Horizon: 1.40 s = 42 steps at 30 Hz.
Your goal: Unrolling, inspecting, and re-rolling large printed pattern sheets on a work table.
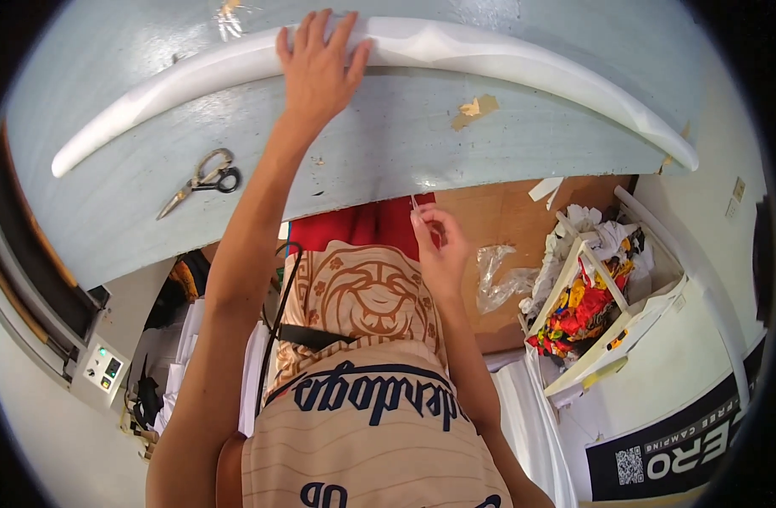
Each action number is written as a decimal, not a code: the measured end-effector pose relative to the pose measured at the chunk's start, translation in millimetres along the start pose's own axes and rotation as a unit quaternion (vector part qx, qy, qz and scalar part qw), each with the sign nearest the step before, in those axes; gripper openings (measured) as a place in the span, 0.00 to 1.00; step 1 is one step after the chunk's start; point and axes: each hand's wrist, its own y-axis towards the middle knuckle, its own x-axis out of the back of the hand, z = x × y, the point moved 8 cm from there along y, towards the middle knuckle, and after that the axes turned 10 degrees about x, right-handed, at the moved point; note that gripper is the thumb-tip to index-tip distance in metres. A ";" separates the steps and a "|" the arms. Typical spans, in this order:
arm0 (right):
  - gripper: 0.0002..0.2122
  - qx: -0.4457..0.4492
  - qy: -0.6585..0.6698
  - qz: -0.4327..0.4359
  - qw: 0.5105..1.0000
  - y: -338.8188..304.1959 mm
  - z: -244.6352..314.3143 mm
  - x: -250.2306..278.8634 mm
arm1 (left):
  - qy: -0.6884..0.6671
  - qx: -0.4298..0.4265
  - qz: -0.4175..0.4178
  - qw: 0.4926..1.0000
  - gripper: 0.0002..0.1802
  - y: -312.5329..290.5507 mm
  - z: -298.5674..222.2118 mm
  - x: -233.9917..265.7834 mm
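Observation:
A long white roll (456, 49) of what looks like paper or fabric lies across the far part of the worktable, bowed by the lens. My left hand (318, 68) rests on top of it, a little left of its middle, with fingers spread. Close to the table's front edge, in front of my body, my right hand (440, 245) pinches a thin pale strip (414, 203) between thumb and finger. What the strip is made of is too small to tell. Left of my left forearm, metal scissors (203, 182) with dark handles lie on the table.
The blue-grey worktable (363, 135) has a torn brown patch (474, 110). Below right stand a wooden bin (574, 296) of colourful and white scraps and a crumpled clear plastic bag (500, 278). A control box (104, 368) sits at the left; a black printed banner (667, 449) is lower right.

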 end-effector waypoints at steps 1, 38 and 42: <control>0.03 -0.014 0.082 -0.001 0.997 -5.6 7.3 -3.7 | -0.007 0.020 0.020 1.000 0.26 1.2 -0.7 2.7; 0.12 -0.016 0.151 0.077 0.985 6.8 127.0 8.8 | -0.418 0.170 0.569 0.688 0.06 -64.9 -105.2 147.9; 0.09 -0.045 0.123 0.047 0.990 14.3 112.0 12.4 | -0.410 0.145 0.540 0.721 0.06 -50.7 -104.2 141.1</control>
